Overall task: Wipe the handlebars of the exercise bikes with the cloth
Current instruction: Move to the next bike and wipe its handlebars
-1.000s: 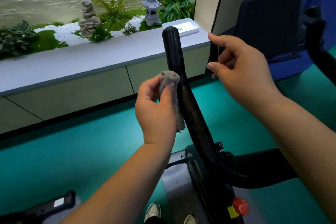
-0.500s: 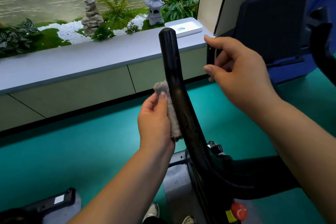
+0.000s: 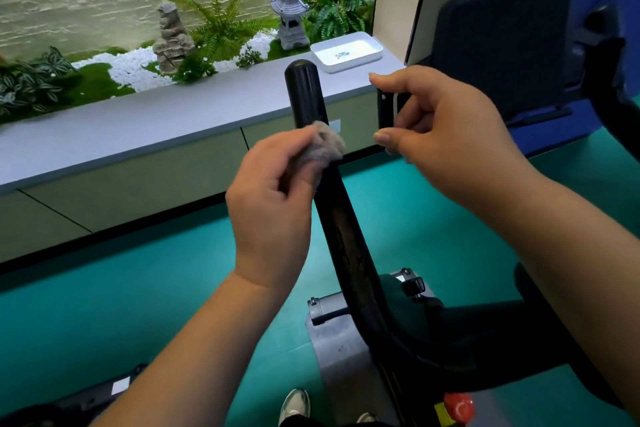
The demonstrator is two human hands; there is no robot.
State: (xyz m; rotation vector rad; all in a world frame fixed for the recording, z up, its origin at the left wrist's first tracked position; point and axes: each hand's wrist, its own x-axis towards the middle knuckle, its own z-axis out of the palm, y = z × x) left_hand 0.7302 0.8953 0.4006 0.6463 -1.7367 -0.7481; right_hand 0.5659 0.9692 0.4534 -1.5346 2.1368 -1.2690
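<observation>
The left hand (image 3: 273, 198) has the grey cloth (image 3: 323, 146) bunched in its grip, fingers and thumb curled round it, and presses the wad against the left side of the black handlebar (image 3: 332, 211). That bar is what matters here: it rises from the bike's frame low down near the person and runs up and away, leaning a little left, to a rounded cap at the far end above the cloth. Its long axis lies near to far, so any stroke has to follow that line. The cloth sits on the upper part of the bar, with a short bare stretch between it and the cap and a much longer run below it toward the bend.

The left hand is the one on the bar. The right hand (image 3: 446, 139) hangs just to the right of it, not touching, fingers loosely curled with nothing in them that I can make out; behind it stands a thin dark upright part of the bike.

I would judge the wiping of this bar is mid-way, with another dark handlebar (image 3: 613, 80) at the far right yet to be done.
</observation>
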